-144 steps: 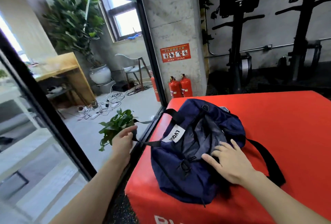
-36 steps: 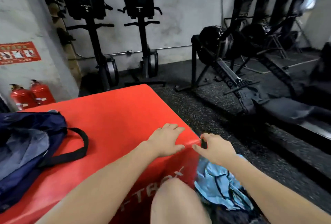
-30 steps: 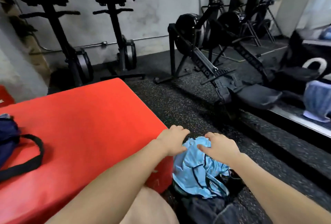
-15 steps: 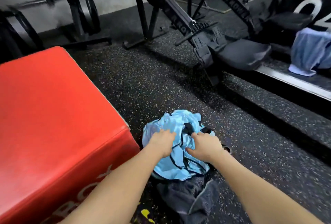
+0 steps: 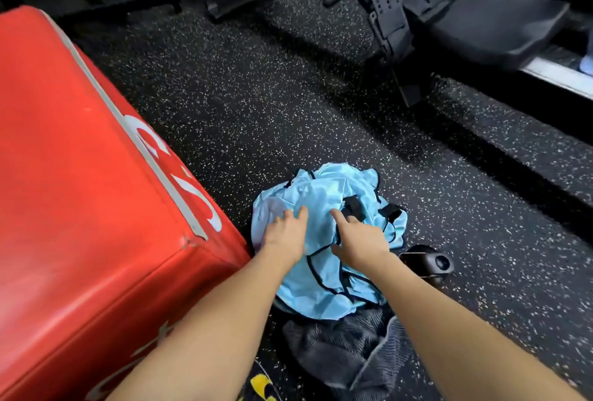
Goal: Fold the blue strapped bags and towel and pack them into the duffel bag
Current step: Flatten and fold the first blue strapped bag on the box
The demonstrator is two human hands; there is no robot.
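Observation:
A crumpled heap of light blue bags with black trim and black straps (image 5: 324, 208) lies on the speckled floor beside the red box. Under its near edge spreads a dark grey towel (image 5: 346, 355). My left hand (image 5: 284, 234) rests on the heap's left side with fingers extended over the fabric. My right hand (image 5: 356, 237) lies on the heap's middle, its index finger stretched forward and the others bent into the cloth near a black strap. The duffel bag is out of view.
A red padded box (image 5: 83, 201) fills the left side. A small black object (image 5: 430, 262) sits on the floor just right of the heap. A rowing machine's seat and rail (image 5: 481, 25) cross the upper right. Black speckled rubber floor (image 5: 244, 105) lies beyond the heap.
The view swung from the duffel bag on the red box to the floor at its right. Both hands dropped from the box edge onto the blue heap and now lie spread across it.

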